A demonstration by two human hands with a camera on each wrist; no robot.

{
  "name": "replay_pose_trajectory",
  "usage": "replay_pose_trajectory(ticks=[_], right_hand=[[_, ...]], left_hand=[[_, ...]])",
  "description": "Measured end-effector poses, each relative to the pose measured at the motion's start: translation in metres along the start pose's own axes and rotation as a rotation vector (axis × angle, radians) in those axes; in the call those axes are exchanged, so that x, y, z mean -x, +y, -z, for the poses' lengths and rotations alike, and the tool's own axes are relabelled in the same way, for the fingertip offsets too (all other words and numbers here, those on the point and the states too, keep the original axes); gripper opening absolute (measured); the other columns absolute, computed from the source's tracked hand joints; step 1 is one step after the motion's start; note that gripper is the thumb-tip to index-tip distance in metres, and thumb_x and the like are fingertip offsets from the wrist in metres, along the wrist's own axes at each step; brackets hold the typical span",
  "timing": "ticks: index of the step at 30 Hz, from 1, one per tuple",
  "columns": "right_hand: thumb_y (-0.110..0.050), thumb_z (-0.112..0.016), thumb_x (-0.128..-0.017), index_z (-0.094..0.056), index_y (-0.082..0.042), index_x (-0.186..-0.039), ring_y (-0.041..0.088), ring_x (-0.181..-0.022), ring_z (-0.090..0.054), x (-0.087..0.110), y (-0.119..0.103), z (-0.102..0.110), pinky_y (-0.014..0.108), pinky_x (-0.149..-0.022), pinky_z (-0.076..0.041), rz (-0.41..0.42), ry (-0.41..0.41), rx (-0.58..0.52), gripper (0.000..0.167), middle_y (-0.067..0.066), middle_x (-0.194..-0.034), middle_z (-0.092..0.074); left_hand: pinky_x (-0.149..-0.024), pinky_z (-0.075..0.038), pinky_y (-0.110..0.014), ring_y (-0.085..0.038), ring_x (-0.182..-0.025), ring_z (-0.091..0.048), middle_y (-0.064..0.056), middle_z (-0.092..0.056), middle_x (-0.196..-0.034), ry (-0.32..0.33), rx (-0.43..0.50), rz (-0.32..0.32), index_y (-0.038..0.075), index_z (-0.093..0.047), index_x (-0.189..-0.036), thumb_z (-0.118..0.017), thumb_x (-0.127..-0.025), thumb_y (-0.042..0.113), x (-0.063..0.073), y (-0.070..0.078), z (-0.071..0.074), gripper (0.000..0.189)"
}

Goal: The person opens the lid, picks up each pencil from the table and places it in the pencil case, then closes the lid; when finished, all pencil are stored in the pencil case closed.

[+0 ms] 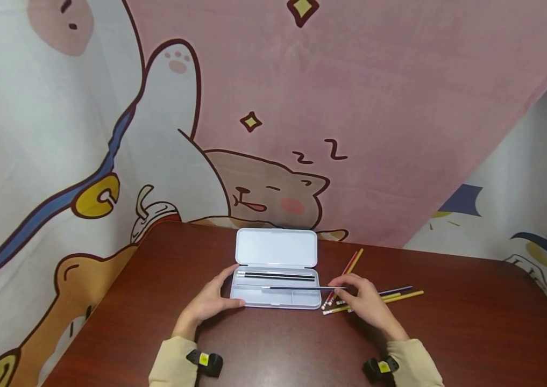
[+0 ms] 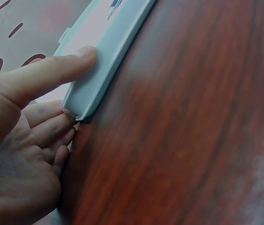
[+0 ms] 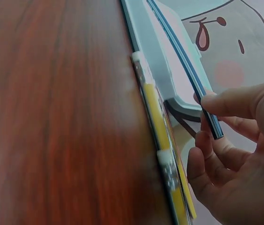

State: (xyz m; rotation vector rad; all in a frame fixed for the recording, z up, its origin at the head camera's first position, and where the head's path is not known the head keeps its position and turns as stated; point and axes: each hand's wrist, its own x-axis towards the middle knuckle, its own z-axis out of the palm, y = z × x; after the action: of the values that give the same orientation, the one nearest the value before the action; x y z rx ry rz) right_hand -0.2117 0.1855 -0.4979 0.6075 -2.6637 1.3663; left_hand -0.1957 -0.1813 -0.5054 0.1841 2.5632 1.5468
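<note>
A white pencil case (image 1: 276, 248) lies on the table with its lid raised at the back. My left hand (image 1: 208, 300) holds the case's left end, thumb over the front edge and fingers round the side. In the left wrist view the thumb (image 2: 71, 65) presses on the case's rim. My right hand (image 1: 364, 302) pinches a dark blue pencil (image 1: 302, 288) by one end between thumb and fingers. This pencil extends leftward over the case's front part; in the right wrist view the pencil (image 3: 181, 54) slants past the case. Black pencils (image 1: 275, 277) lie in the back compartment.
Right of the case, several loose pencils lie crossed on the brown table (image 1: 292, 349): a yellow pencil (image 1: 406, 296), a red pencil (image 1: 350, 262) and a blue pencil (image 1: 399, 289) among them. A printed cloth (image 1: 375, 107) hangs behind the table.
</note>
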Motion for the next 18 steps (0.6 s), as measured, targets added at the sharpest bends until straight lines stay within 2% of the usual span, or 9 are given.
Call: replay_pose_trajectory(ticks=[10,14,18], right_hand=[[0.005,-0.067,-0.084,-0.073,-0.006,-0.095,0.014,-0.077,-0.056,-0.012,-0.007,-0.022,0.028,-0.068,-0.047,-0.026,0.02,0.022,0.016,0.002,-0.092,-0.066],[0.006,-0.067,-0.083,-0.073,-0.007,-0.093,0.015,-0.078,-0.057,-0.016,-0.013,-0.029,0.029,-0.07,-0.049,-0.039,0.026,0.028,0.017,0.003,-0.092,-0.065],[0.005,-0.068,-0.084,-0.074,-0.009,-0.092,0.019,-0.087,-0.06,-0.022,-0.021,-0.034,0.035,-0.077,-0.05,-0.021,0.036,0.035,0.017,0.002,-0.094,-0.065]], left_hand=[[-0.107,-0.021,-0.063,-0.039,-0.136,-0.03,-0.02,-0.037,-0.148,-0.002,-0.004,0.006,0.012,-0.039,-0.148,-0.085,-0.071,0.02,0.0,-0.001,-0.001,0.09],[-0.108,-0.021,-0.061,-0.038,-0.135,-0.032,-0.02,-0.038,-0.147,0.003,-0.008,0.006,0.012,-0.039,-0.147,-0.086,-0.071,0.02,0.0,-0.001,-0.002,0.09],[-0.108,-0.021,-0.06,-0.037,-0.134,-0.033,-0.02,-0.04,-0.145,0.01,-0.018,-0.007,0.011,-0.039,-0.147,-0.086,-0.071,0.018,0.0,-0.001,-0.002,0.09]])
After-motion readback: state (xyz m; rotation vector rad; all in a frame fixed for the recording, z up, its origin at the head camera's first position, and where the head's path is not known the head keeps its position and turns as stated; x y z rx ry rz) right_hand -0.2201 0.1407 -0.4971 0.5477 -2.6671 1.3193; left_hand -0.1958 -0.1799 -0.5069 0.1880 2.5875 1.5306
